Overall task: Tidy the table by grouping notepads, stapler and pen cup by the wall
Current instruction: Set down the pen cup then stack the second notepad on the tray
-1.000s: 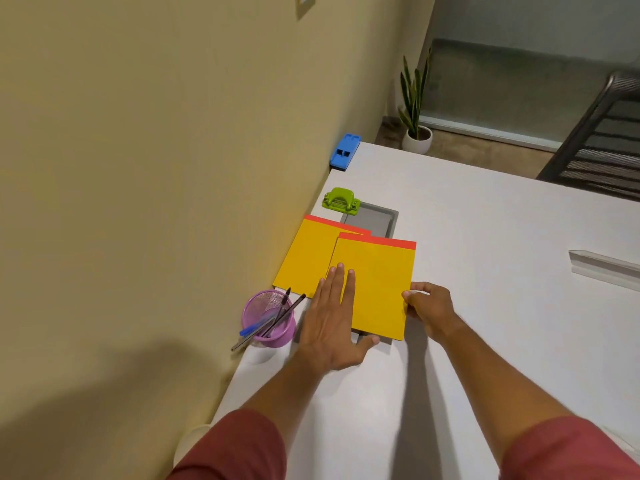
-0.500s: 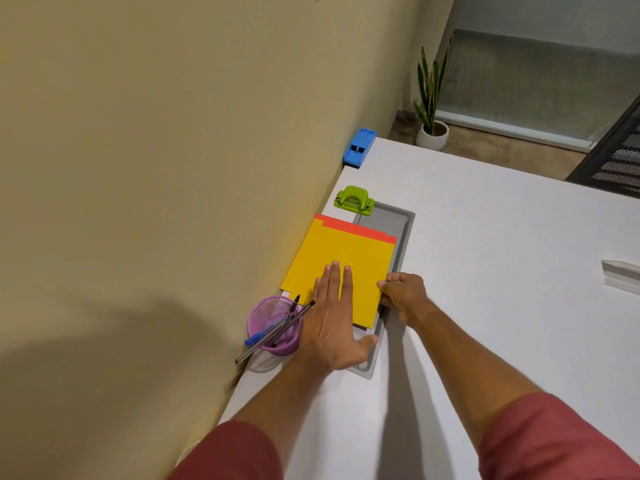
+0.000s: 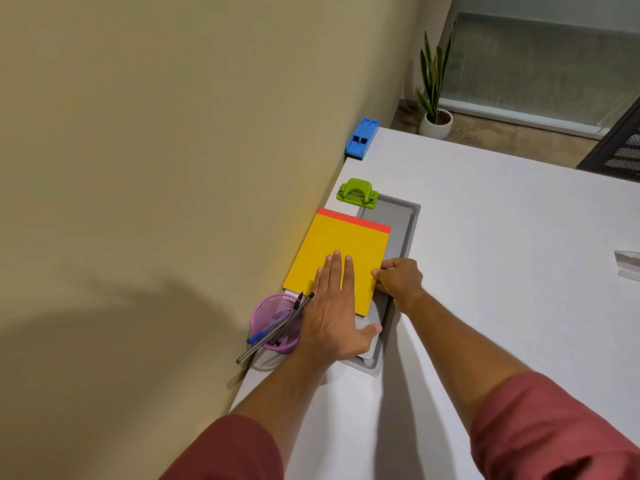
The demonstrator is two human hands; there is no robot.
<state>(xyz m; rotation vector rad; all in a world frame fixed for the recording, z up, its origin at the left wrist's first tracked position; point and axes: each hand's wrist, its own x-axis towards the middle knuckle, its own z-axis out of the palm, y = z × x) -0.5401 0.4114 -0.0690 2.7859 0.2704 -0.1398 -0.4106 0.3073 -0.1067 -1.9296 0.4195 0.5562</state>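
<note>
Head view: the left hand (image 3: 334, 317) lies flat, fingers straight, pressing the yellow notepads (image 3: 341, 258), which are stacked beside the wall (image 3: 173, 168). The right hand (image 3: 398, 279) pinches the stack's right edge with curled fingers. Pen cup (image 3: 275, 323) stands just left of the left hand; green stapler (image 3: 357, 192) sits beyond the stack. Step in hand, as judged: squaring the pads. Next move likely calls for releasing both hands. Versus one second ago: the offset pads now overlap flush, shifted wallward
</note>
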